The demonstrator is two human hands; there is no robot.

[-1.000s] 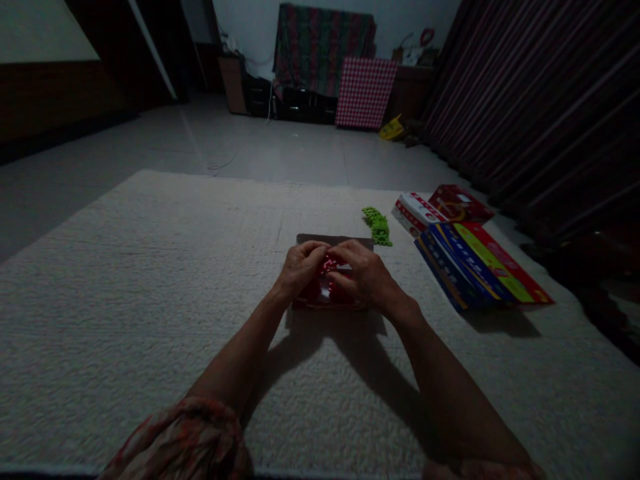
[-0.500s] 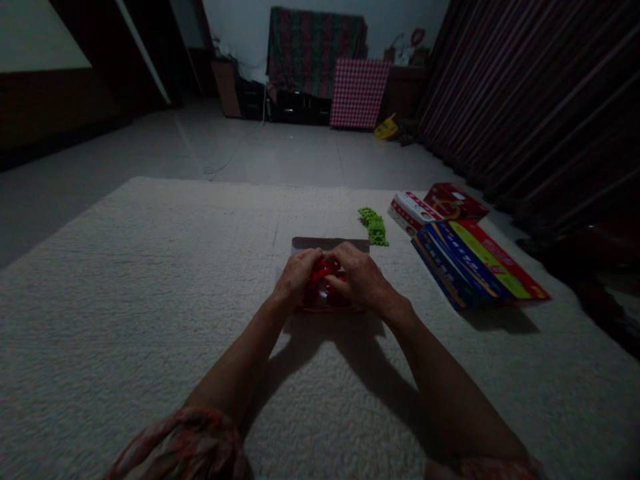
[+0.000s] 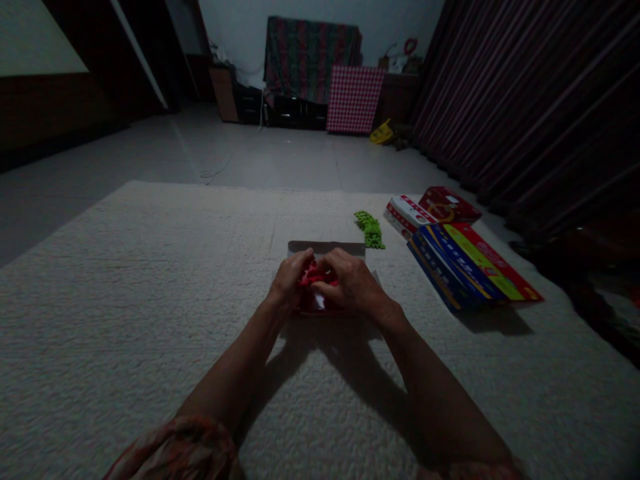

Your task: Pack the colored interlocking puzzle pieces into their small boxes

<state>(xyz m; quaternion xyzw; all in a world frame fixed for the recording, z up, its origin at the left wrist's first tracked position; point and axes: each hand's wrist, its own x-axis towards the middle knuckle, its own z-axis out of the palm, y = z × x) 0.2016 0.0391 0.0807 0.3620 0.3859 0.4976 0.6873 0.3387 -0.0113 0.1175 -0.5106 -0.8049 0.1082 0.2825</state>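
Observation:
Both my hands are over an open box (image 3: 327, 246) with its flap toward the far side, in the middle of the pale mat. My left hand (image 3: 291, 277) curls round the left end of some small red plastic pieces (image 3: 314, 274). From the right, my right hand (image 3: 350, 277) grips the same red pieces, thumb pointing left. Their exact shape is partly hidden by the fingers and too dark to make out. Just beyond the box, to the right, lies a cluster of green plastic pieces (image 3: 371, 230).
A large blue, yellow and red box (image 3: 473, 263) lies right of my hands. Behind it are a white and red box (image 3: 407, 215) and a dark red box (image 3: 449, 204). The textured mat (image 3: 150, 287) covers the floor; a dark curtain hangs at right.
My hands have shifted the red pieces slightly left and turned them, so more red shows between the fingers. The whole view has moved a little.

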